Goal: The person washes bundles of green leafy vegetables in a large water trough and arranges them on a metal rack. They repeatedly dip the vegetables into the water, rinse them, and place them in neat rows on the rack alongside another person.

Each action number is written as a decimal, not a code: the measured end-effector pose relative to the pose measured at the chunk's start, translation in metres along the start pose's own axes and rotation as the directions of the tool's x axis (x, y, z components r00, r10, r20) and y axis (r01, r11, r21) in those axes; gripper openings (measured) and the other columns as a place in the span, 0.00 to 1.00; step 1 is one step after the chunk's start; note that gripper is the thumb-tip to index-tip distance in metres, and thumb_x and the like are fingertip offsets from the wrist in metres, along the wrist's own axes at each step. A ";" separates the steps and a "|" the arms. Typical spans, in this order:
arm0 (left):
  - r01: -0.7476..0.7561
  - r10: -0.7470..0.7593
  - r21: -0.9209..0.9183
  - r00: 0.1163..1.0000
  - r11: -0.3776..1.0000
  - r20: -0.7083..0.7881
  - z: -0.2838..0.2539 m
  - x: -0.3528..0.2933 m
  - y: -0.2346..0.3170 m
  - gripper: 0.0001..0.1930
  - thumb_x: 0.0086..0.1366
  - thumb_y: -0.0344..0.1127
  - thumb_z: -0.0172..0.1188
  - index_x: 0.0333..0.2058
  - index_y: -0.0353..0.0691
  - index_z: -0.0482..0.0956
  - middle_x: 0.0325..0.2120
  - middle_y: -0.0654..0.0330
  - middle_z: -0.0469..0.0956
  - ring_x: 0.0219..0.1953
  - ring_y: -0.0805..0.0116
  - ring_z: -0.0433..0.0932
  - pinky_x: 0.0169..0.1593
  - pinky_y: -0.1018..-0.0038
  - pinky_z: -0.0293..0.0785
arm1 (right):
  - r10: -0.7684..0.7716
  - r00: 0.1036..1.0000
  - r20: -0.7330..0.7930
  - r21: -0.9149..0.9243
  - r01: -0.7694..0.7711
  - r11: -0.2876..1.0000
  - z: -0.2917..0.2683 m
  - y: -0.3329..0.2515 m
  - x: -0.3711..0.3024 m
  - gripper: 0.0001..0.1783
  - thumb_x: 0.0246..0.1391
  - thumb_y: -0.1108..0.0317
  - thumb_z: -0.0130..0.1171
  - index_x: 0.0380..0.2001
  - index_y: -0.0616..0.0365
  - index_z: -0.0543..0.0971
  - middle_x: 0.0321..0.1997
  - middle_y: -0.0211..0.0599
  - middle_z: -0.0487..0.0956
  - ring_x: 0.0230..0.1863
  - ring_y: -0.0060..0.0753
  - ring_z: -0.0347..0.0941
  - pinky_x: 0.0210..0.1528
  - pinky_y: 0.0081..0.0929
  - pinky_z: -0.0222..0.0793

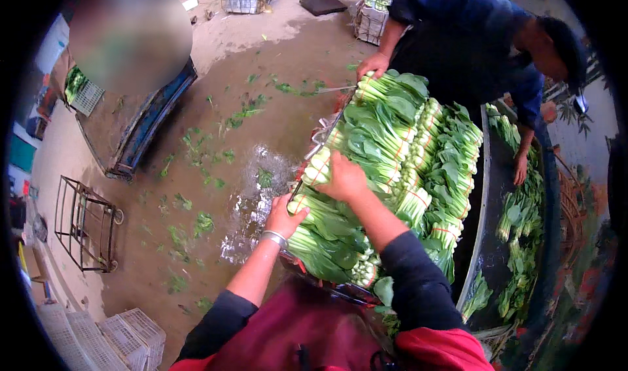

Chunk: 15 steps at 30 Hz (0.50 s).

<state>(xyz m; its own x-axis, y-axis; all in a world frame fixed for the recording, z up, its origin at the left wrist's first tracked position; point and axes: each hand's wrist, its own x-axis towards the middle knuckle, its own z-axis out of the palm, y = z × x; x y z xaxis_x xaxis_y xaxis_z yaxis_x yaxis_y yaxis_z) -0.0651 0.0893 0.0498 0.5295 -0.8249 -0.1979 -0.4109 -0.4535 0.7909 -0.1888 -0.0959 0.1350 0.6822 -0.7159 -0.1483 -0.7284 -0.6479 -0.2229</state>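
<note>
The right hand [347,178] presses into the stem ends of the greens [376,132], its fingertips lost among the stalks, so whether it grasps a bundle cannot be told. Toward its 8 o'clock, the left hand [284,218] lies at the crate's edge with the thumb against pale stems; its other fingers are hard to make out, and whether they clasp the rim cannot be told.

The greens fill the crate [292,264] at the middle of the view, hiding its inside; the right forearm covers part of the rows. At 1 o'clock, a co-worker's hand [375,65] touches the crate's far end, fingers partly hidden. At 3 o'clock the co-worker's other hand [521,168] hangs over a dark trough [481,256], whose lower end is unclear.

Leaves [204,224] litter the wet floor at 8 o'clock. A metal cart [85,227] stands near 9; at 10, a round blur masks what lies behind it.
</note>
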 end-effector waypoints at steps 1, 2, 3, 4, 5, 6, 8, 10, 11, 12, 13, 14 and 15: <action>-0.008 0.006 -0.020 0.998 1.000 -0.055 0.000 -0.003 0.001 0.40 0.57 0.55 0.75 0.61 0.33 0.73 0.53 0.44 0.74 0.58 0.47 0.73 0.65 0.60 0.69 | 0.016 1.000 -0.021 0.001 -0.016 1.000 0.012 -0.002 0.004 0.56 0.35 0.44 0.79 0.60 0.64 0.64 0.50 0.50 0.80 0.47 0.53 0.82 0.51 0.45 0.77; 0.012 -0.013 -0.015 0.997 1.000 -0.070 -0.002 -0.005 -0.001 0.41 0.57 0.54 0.75 0.61 0.34 0.72 0.54 0.44 0.74 0.58 0.47 0.73 0.65 0.60 0.69 | 0.036 0.998 -0.042 0.007 -0.036 0.999 0.023 -0.006 0.006 0.56 0.35 0.44 0.79 0.61 0.64 0.64 0.51 0.49 0.79 0.49 0.52 0.81 0.53 0.45 0.76; 0.030 -0.030 -0.010 0.996 1.000 -0.083 -0.004 -0.006 -0.001 0.41 0.57 0.54 0.75 0.61 0.34 0.72 0.54 0.43 0.74 0.59 0.46 0.73 0.64 0.59 0.69 | 0.059 0.996 -0.064 0.013 -0.059 0.998 0.033 -0.007 0.007 0.56 0.35 0.44 0.79 0.62 0.64 0.64 0.52 0.49 0.79 0.51 0.50 0.80 0.55 0.45 0.75; 0.045 -0.045 -0.005 0.995 0.999 -0.094 -0.006 -0.007 -0.002 0.41 0.56 0.54 0.75 0.61 0.34 0.72 0.54 0.43 0.73 0.59 0.46 0.73 0.64 0.59 0.69 | 0.076 0.996 -0.052 0.066 -0.073 0.995 0.041 -0.005 0.007 0.57 0.35 0.45 0.78 0.64 0.63 0.64 0.56 0.48 0.77 0.58 0.49 0.77 0.62 0.48 0.69; 0.054 -0.054 0.001 0.995 0.999 -0.079 -0.008 -0.008 -0.002 0.41 0.56 0.54 0.75 0.62 0.35 0.71 0.54 0.44 0.73 0.58 0.46 0.73 0.64 0.59 0.69 | 0.026 0.998 -0.053 0.056 -0.023 0.998 0.043 -0.005 0.004 0.57 0.35 0.45 0.77 0.65 0.64 0.64 0.56 0.48 0.76 0.58 0.49 0.76 0.62 0.49 0.68; 0.062 -0.061 0.007 0.996 0.998 -0.063 -0.011 -0.008 -0.002 0.41 0.56 0.53 0.75 0.62 0.35 0.71 0.54 0.44 0.73 0.58 0.47 0.73 0.64 0.59 0.69 | -0.023 0.998 -0.054 0.046 0.025 0.999 0.045 -0.005 0.000 0.57 0.36 0.46 0.77 0.65 0.64 0.63 0.56 0.48 0.76 0.59 0.49 0.75 0.62 0.49 0.68; -0.023 0.022 -0.008 0.995 1.000 -0.099 -0.015 -0.007 -0.004 0.40 0.56 0.54 0.74 0.62 0.43 0.69 0.53 0.44 0.71 0.56 0.43 0.73 0.61 0.56 0.71 | -0.073 0.997 -0.023 0.033 0.074 0.997 0.049 -0.008 -0.007 0.58 0.36 0.44 0.74 0.67 0.63 0.62 0.57 0.49 0.75 0.62 0.50 0.71 0.64 0.51 0.65; -0.033 0.032 -0.013 0.996 0.999 -0.081 -0.015 -0.014 -0.008 0.38 0.57 0.52 0.74 0.62 0.44 0.70 0.52 0.44 0.72 0.55 0.43 0.73 0.60 0.55 0.72 | -0.092 0.996 -0.001 0.090 0.092 0.992 0.058 -0.007 -0.012 0.61 0.39 0.36 0.69 0.70 0.62 0.60 0.60 0.52 0.74 0.64 0.51 0.70 0.66 0.54 0.62; -0.039 0.038 -0.015 0.997 0.999 -0.064 -0.016 -0.017 -0.002 0.38 0.57 0.51 0.74 0.62 0.44 0.70 0.52 0.44 0.72 0.55 0.43 0.73 0.60 0.55 0.72 | -0.092 0.996 -0.011 0.101 0.092 0.991 0.063 -0.005 -0.016 0.61 0.40 0.33 0.67 0.71 0.62 0.59 0.61 0.53 0.74 0.64 0.52 0.69 0.66 0.55 0.61; -0.063 0.061 -0.024 0.996 0.998 -0.063 -0.015 -0.020 0.005 0.36 0.57 0.49 0.73 0.62 0.45 0.70 0.52 0.44 0.72 0.55 0.43 0.73 0.59 0.55 0.72 | -0.079 0.996 0.029 0.107 0.075 0.991 0.060 -0.007 -0.020 0.61 0.44 0.28 0.62 0.71 0.62 0.60 0.64 0.54 0.72 0.66 0.52 0.69 0.66 0.55 0.61; -0.091 0.092 0.016 0.991 0.996 -0.095 -0.014 -0.021 0.006 0.35 0.58 0.46 0.73 0.62 0.45 0.71 0.53 0.45 0.73 0.56 0.44 0.73 0.61 0.55 0.70 | -0.042 0.999 -0.009 0.147 0.043 0.988 0.058 -0.009 -0.024 0.56 0.47 0.26 0.61 0.65 0.61 0.66 0.60 0.54 0.75 0.63 0.53 0.70 0.63 0.55 0.63; -0.128 0.133 0.055 0.985 0.990 -0.114 -0.010 -0.022 0.009 0.34 0.58 0.44 0.73 0.62 0.44 0.72 0.53 0.45 0.73 0.58 0.45 0.73 0.63 0.56 0.69 | -0.004 0.999 -0.045 0.193 0.013 0.981 0.050 -0.011 -0.029 0.52 0.49 0.25 0.60 0.60 0.61 0.72 0.56 0.54 0.77 0.60 0.54 0.72 0.60 0.55 0.65; -0.166 0.168 0.087 0.986 0.982 -0.012 -0.016 -0.018 0.036 0.33 0.59 0.42 0.72 0.61 0.43 0.72 0.53 0.45 0.73 0.58 0.45 0.72 0.64 0.55 0.67 | 0.021 0.997 -0.075 0.299 0.002 0.954 0.056 0.002 -0.031 0.47 0.50 0.24 0.58 0.54 0.59 0.75 0.53 0.52 0.79 0.59 0.54 0.73 0.59 0.55 0.65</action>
<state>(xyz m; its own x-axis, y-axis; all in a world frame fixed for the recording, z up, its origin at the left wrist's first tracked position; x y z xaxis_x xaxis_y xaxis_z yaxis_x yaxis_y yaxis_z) -0.0772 0.0933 0.0908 0.4620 -0.8852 -0.0549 -0.5565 -0.3376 0.7592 -0.2079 -0.0601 0.0848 0.6599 -0.7470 -0.0807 -0.6747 -0.5419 -0.5011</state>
